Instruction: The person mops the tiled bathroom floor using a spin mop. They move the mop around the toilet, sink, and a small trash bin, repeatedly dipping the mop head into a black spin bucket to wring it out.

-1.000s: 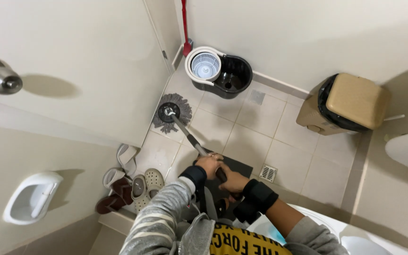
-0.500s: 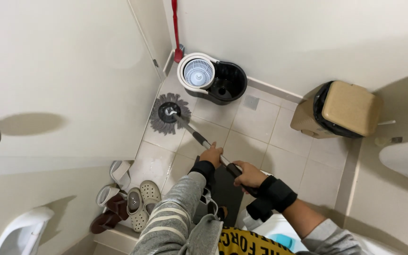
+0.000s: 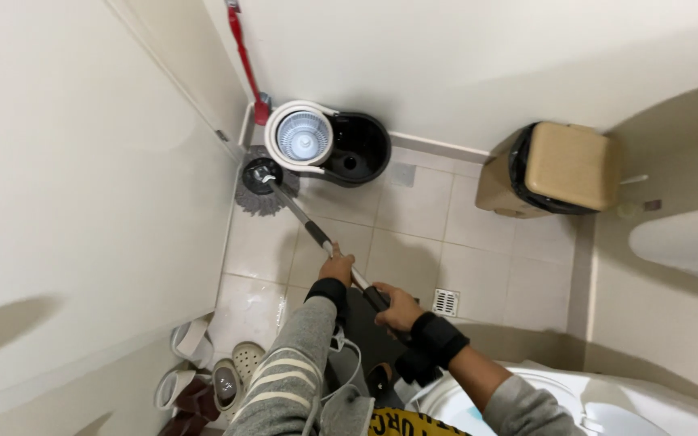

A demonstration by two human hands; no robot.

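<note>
Since the earlier frame, the mop (image 3: 264, 187) has slid farther from the person, its head now against the wall corner just beside the bucket (image 3: 331, 144). Nearest, the right hand (image 3: 398, 306) wraps the dark grip at the handle's near end; just ahead, the left hand (image 3: 338, 266) closes around the metal shaft. Both wrists carry black bands. Slippers (image 3: 228, 378) lie at lower left by the wall. A floor drain (image 3: 444, 302) sits right of the hands on the tiles. Farther off, the bucket stands against the back wall, a red tool (image 3: 245, 60) leaning above it, and a lidded bin (image 3: 555, 168) stands well to the right.
</note>
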